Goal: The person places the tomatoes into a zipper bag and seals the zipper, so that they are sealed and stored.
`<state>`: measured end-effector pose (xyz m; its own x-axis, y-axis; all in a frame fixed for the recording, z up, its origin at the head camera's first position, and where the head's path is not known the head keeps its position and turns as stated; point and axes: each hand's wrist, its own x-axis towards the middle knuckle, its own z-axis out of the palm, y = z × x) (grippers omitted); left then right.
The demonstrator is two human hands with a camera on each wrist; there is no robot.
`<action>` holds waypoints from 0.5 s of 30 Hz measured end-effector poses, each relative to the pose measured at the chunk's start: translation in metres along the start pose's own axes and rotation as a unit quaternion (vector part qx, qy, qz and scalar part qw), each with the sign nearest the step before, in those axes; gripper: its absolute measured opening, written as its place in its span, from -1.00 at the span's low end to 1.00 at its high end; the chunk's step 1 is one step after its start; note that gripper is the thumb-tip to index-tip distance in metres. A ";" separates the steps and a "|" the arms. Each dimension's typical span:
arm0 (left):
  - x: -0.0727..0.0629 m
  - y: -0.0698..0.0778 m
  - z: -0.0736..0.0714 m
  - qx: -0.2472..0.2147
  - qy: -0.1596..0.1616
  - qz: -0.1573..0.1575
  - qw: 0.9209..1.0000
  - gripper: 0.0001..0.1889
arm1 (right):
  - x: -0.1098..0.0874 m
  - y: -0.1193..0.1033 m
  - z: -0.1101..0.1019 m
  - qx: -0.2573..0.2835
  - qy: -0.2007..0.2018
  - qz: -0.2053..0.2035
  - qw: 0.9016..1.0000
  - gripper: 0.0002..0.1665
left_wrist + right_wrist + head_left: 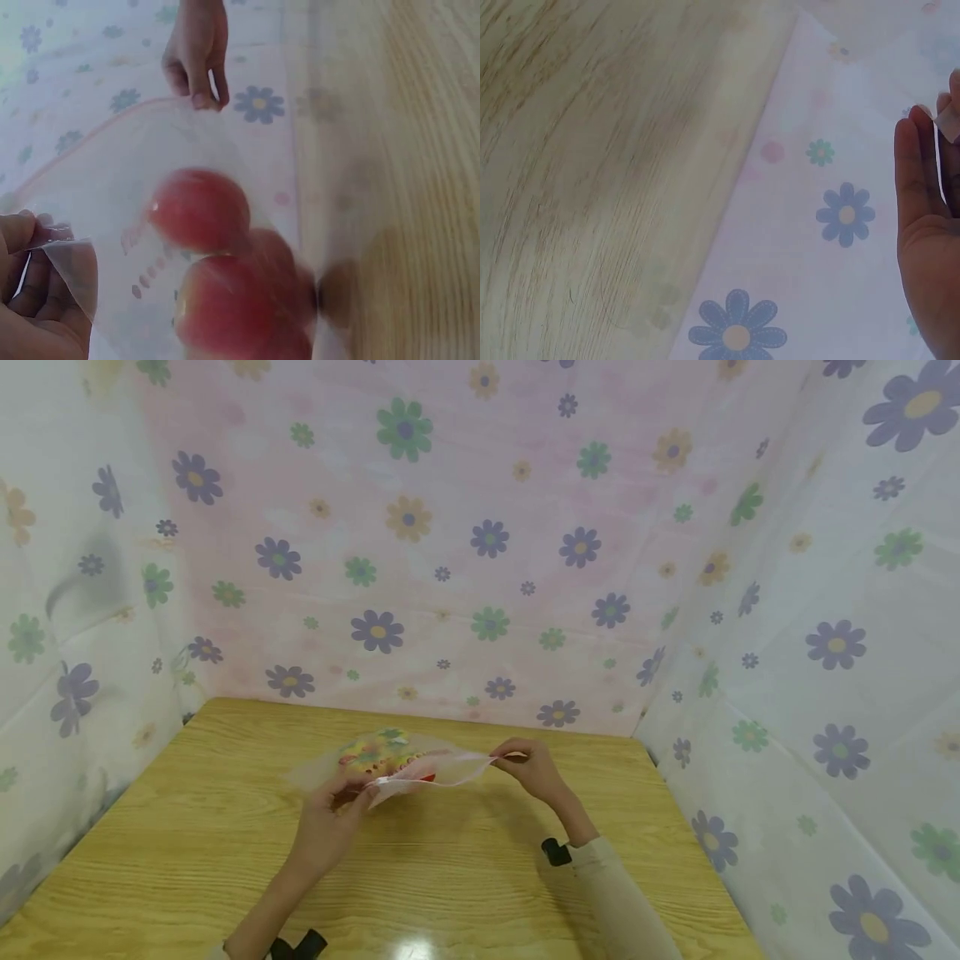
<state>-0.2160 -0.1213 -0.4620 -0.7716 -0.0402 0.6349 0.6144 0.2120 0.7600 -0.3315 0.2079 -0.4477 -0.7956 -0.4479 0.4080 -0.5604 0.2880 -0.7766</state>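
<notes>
A clear plastic bag (450, 767) with a colourful print is held above the table by its open mouth. My left hand (322, 827) pinches the near left part of the rim between thumb and fingers. On the far side, my right hand (536, 774) pinches the rim's right corner with its fingertips. Through the film in the left wrist view show several smooth, round red fruits (199, 210), perhaps tomatoes or apples. In the right wrist view only part of the right hand (930, 217) and a scrap of film are visible at the edge.
A wood-grain table (465, 877) lies under both hands. Flower-patterned cloth (450, 560) hangs behind it and on both sides. Black straps with small mounts (556, 852) sit on the wrists.
</notes>
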 end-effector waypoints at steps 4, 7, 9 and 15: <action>0.006 0.001 -0.009 -0.033 0.020 -0.030 0.999 -0.92 | -0.002 -0.004 -0.003 0.013 -0.005 -0.013 1.000 -0.88; 0.011 0.002 -0.013 -0.050 0.036 -0.029 0.998 -0.90 | -0.002 -0.003 -0.005 0.020 -0.011 -0.010 1.000 -0.89; 0.015 0.002 -0.015 -0.057 0.044 -0.024 0.997 -0.89 | -0.002 0.000 -0.007 0.023 -0.010 -0.002 1.000 -0.90; 0.034 0.007 -0.019 -0.057 0.055 -0.009 0.997 -0.91 | 0.002 0.001 -0.018 0.030 0.022 -0.001 0.999 -0.93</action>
<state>-0.2346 -0.1396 -0.4322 -0.7634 -0.1520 0.6278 0.6204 0.0978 0.7782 -0.3376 0.2227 -0.4394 -0.8041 -0.4103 0.4302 -0.5491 0.2351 -0.8020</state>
